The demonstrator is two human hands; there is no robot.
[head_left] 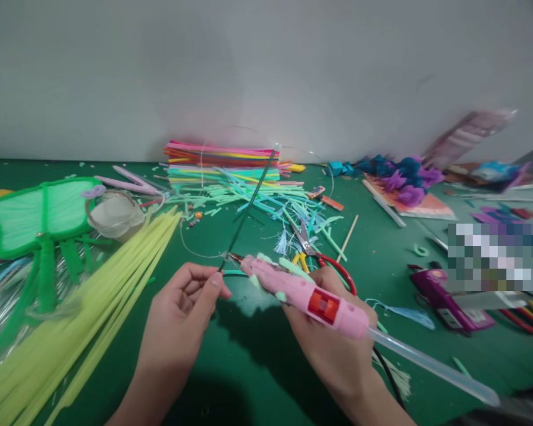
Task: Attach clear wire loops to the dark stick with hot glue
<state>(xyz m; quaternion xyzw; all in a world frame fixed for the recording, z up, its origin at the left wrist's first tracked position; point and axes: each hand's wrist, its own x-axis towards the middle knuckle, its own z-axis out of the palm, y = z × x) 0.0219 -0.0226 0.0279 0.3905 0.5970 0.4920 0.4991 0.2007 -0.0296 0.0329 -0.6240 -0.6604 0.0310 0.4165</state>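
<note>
My left hand (pixel 189 307) pinches the lower end of a thin dark green stem (pixel 253 204), which slants up and away to the right. A thin clear loop of line seems to run near its far tip. My right hand (pixel 328 331) is wrapped round a pink hot glue gun (pixel 288 281) with a red switch. Its dark nozzle points left and sits at or very near the stem, just above my left fingertips; I cannot tell whether they touch. A translucent glue stick (pixel 430 361) sticks out of the gun's back end.
Yellow-green pipe cleaners (pixel 98 296) lie at left beside a green fan-shaped piece (pixel 44 216). Coloured pipe cleaners (pixel 222 160) are stacked by the wall, with cut pieces in front. Scissors (pixel 306 239) lie behind the glue gun; a purple device (pixel 448 302) is at right.
</note>
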